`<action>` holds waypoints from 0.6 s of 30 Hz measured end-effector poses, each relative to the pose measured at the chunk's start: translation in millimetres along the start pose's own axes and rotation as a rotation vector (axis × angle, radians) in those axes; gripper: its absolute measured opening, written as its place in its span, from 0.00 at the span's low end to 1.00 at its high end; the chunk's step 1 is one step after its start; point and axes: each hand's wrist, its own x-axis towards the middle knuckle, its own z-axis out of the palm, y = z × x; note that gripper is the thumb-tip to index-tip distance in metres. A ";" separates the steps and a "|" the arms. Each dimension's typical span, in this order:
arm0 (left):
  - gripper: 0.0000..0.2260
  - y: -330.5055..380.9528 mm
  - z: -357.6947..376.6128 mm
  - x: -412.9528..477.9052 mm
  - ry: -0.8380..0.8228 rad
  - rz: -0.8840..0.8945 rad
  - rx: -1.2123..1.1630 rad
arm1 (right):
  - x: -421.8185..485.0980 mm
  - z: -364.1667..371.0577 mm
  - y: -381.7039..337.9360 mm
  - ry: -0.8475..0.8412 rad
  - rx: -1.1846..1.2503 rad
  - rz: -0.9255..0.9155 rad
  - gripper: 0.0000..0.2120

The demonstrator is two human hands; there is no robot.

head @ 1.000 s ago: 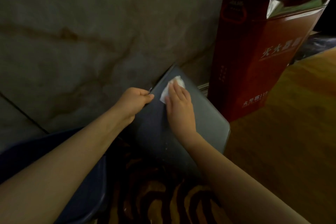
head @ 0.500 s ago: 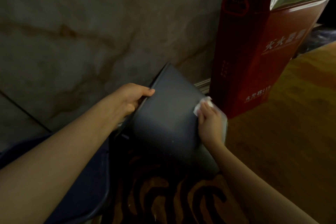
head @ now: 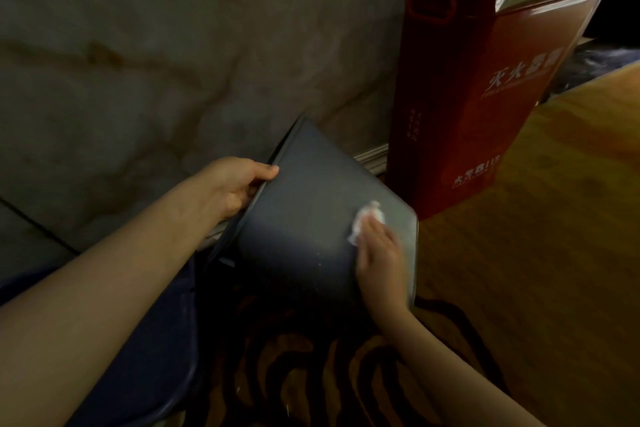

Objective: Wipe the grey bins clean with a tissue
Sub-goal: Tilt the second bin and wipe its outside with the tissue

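We tip the grey bin (head: pixel 304 218) on its side over the patterned rug (head: pixel 311 374), our left hand (head: pixel 235 187) clamped on its rim to steady it. That turns the outer wall up for our right hand (head: pixel 381 260), which presses the crumpled tissue (head: pixel 367 222) flat near the base edge.

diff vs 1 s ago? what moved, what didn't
The right hand slid the tissue across the grey bin, from its upper part near the rim to the far right edge by its base, and keeps it pressed there. The bin has tipped a little. Nothing was taken hold of or let go. The left hand still grips the rim; the red box is unmoved.
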 end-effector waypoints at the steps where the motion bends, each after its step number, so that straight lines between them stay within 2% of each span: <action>1: 0.09 -0.1 0.7 0.3 0.004 0.012 0.001 | -5.6 -7.8 20.4 0.020 -0.016 0.115 0.19; 4: 0.09 0.1 4.5 1.7 0.023 0.044 0.009 | -9.8 -21.5 64.0 0.037 0.008 0.340 0.17; 8: 0.10 1.9 9.2 0.7 0.032 0.054 0.032 | 9.2 -16.5 51.8 0.061 0.084 0.412 0.13; 10: 0.09 2.0 10.7 0.4 0.034 0.056 0.049 | 21.5 -8.4 16.6 0.064 0.111 0.255 0.16; 12: 0.09 1.7 11.5 0.9 0.036 0.061 0.061 | 37.8 3.4 -28.8 0.026 0.166 0.022 0.18; 15: 0.10 0.8 12.1 3.1 0.029 0.085 0.078 | 65.2 21.5 -84.7 -0.014 0.128 -0.280 0.19; 18: 0.08 0.7 9.8 5.5 0.043 0.085 0.063 | 81.5 24.7 -84.3 -0.062 0.100 -0.306 0.18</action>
